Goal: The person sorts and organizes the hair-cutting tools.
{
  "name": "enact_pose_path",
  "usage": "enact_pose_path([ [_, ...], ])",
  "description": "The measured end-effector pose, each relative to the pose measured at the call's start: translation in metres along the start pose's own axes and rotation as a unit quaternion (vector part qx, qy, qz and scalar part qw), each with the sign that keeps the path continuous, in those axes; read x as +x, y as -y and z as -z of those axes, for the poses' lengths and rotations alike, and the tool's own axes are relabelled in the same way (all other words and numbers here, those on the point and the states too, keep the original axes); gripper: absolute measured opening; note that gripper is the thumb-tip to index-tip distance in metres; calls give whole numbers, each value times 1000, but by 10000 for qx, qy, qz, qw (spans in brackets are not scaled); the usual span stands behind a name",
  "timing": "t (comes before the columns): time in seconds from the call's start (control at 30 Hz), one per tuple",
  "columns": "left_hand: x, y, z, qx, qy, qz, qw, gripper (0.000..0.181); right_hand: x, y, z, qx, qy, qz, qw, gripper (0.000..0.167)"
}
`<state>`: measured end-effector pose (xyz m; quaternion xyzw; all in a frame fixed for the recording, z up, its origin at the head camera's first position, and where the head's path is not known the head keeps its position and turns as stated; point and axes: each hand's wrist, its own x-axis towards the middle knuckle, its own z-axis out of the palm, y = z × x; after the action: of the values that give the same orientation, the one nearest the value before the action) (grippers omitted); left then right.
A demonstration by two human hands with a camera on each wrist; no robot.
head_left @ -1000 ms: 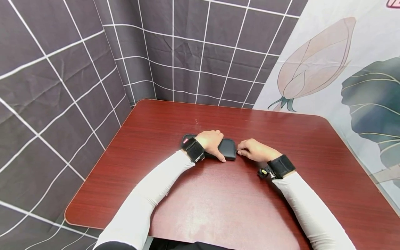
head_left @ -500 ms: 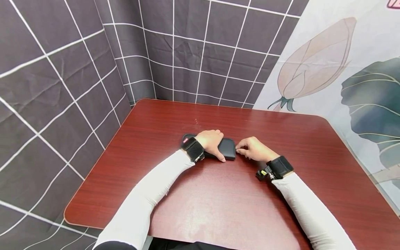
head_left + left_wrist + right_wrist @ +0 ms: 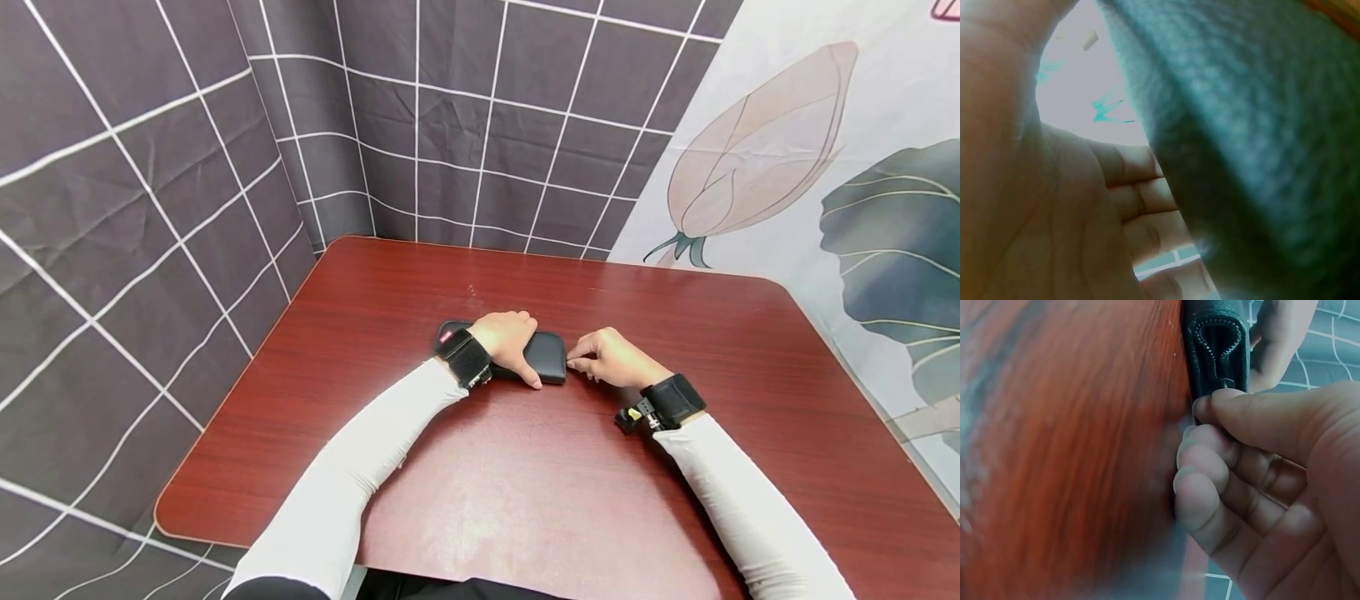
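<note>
A black leather-look zip wallet (image 3: 545, 357) with a small red label near its left end lies on the table. My left hand (image 3: 507, 340) holds it from above, thumb at the near edge and fingers over the far side. In the left wrist view, the wallet's grained cover (image 3: 1260, 119) fills the right part, beside the palm and fingers. At the wallet's right end, my right hand (image 3: 611, 358) pinches the zipper pull between thumb and index finger; the fingertips hide most of it. Zipper teeth (image 3: 1239, 334) form a loop on that end in the right wrist view.
The reddish-brown wooden table (image 3: 450, 483) has rounded corners. A dark grey grid-patterned cloth (image 3: 450, 133) hangs behind and on the left. To the right is a white cloth (image 3: 750, 225) with a flower and leaf print.
My right hand has shifted slightly left toward the wallet's end since one second ago, then stayed nearly still. The left hand and wallet look unmoved.
</note>
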<state>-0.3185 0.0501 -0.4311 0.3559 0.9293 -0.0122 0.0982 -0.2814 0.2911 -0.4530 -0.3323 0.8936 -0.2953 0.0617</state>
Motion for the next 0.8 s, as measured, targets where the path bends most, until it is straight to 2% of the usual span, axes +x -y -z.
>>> enact_pose_path([
  [0.27, 1, -1, 0, -8, -34, -4, 10000, 93, -2, -1, 1, 97, 35, 158, 9998, 17],
  [0.47, 1, 0, -1, -60, -2, -1, 10000, 95, -1, 0, 3, 111, 198, 151, 9996, 19],
  [0.8, -1, 0, 0, -105, 4, 30, 9999, 95, 0, 1, 5, 108, 392, 388, 9984, 18],
])
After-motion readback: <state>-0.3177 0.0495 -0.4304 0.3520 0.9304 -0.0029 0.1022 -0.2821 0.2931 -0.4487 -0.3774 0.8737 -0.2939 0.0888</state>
